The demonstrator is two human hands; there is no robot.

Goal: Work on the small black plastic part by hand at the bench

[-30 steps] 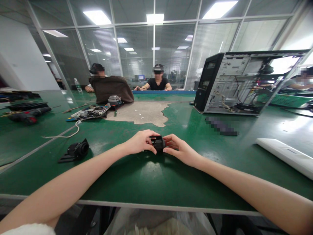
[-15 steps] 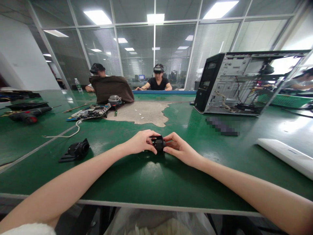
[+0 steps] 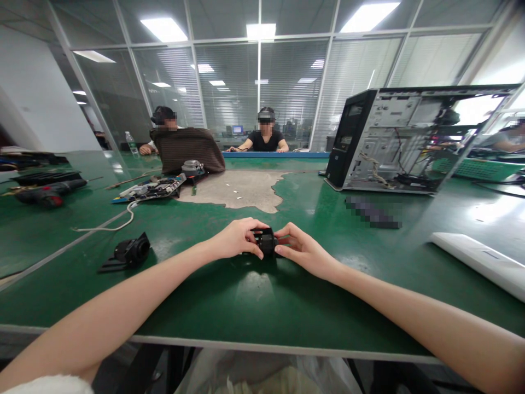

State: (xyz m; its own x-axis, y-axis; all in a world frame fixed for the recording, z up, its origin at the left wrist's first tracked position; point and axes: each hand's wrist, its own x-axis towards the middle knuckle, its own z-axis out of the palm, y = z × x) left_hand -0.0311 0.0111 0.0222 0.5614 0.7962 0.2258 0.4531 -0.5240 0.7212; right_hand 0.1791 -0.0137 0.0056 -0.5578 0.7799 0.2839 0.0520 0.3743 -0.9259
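Observation:
Just above the green tabletop, or resting on it, is a small black lens-like part [image 3: 266, 244] with a boxy body and a flat plate behind it. From the left side my left hand [image 3: 238, 238] holds it, the thumb in front and the fingers over the top. My right hand [image 3: 305, 249] pinches its rounded right end between thumb and fingers. The fingertips partly cover that end. A similar black part [image 3: 131, 251], with a round barrel and a flat base, lies on the table to the left, near my left forearm.
An opened computer tower [image 3: 381, 142] stands at the right, a white panel [image 3: 479, 260] in front of it. Left of centre are a circuit board [image 3: 151, 189], a white cable [image 3: 127, 219] and a brown cloth-covered object [image 3: 186, 148]. A red-and-black power tool [image 3: 51, 194] lies far left. Co-workers sit opposite.
My right fingertips have shifted very slightly around the right end of the black part. My left hand and the part stay in place.

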